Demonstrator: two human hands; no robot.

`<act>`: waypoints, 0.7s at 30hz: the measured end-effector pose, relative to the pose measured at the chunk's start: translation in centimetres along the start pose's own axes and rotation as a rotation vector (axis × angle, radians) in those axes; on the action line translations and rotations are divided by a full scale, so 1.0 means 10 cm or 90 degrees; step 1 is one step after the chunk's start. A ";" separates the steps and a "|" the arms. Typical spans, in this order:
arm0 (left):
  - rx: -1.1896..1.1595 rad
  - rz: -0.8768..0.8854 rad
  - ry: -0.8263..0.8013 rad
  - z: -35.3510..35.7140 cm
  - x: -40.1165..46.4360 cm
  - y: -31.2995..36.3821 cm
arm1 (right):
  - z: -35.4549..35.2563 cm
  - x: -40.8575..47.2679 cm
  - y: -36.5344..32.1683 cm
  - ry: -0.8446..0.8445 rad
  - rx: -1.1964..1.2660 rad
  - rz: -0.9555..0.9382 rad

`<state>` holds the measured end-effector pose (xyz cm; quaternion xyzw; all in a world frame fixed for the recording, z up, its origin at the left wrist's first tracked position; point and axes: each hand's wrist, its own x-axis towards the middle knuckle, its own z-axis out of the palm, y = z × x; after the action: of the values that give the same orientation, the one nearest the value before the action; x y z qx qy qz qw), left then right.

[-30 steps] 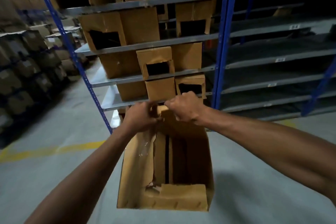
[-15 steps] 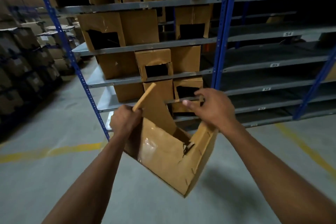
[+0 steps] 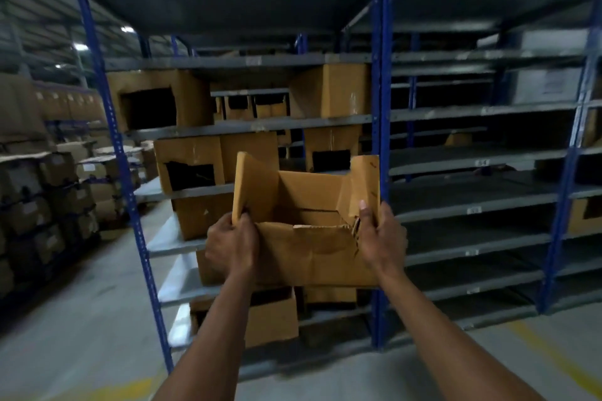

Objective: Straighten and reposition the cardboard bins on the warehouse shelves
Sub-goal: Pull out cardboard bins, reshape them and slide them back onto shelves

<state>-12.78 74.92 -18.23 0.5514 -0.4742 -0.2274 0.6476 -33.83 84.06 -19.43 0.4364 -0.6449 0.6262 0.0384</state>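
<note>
Held up in the air in front of the blue-posted grey metal shelving [image 3: 379, 127], clear of every shelf edge: a brown open-topped cardboard bin with a torn near wall [image 3: 309, 215], left hand [image 3: 232, 242] gripping its left wall, right hand [image 3: 381, 239] its right. Carrying step, probably. Next, likely: levelling it, then sliding it squarely onto a free shelf beside the other brown cardboard bins [image 3: 189, 166].

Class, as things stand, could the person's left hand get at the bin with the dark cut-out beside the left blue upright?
Probably not yet: the left hand grips the held cardboard bin, as does the right hand. The cut-out bin itself looks unobstructed.
</note>
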 end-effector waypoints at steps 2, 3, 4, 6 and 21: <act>-0.042 0.024 0.013 0.10 0.09 0.24 | 0.00 0.33 -0.13 0.041 0.017 -0.061; -0.067 0.031 0.028 0.13 0.13 0.37 | 0.00 0.48 -0.20 0.060 0.027 -0.092; -0.090 0.041 0.043 0.16 0.17 0.48 | 0.00 0.63 -0.26 0.076 0.035 -0.122; -0.131 0.076 0.050 0.22 0.27 0.63 | 0.02 0.90 -0.36 0.109 0.047 -0.175; -0.211 0.315 0.108 0.86 2.07 1.14 | 1.30 2.56 -0.94 0.163 0.235 -0.321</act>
<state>-13.58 56.97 -0.60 0.3232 -0.4949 -0.0904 0.8015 -37.37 61.47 0.33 0.4998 -0.3825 0.7528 0.1927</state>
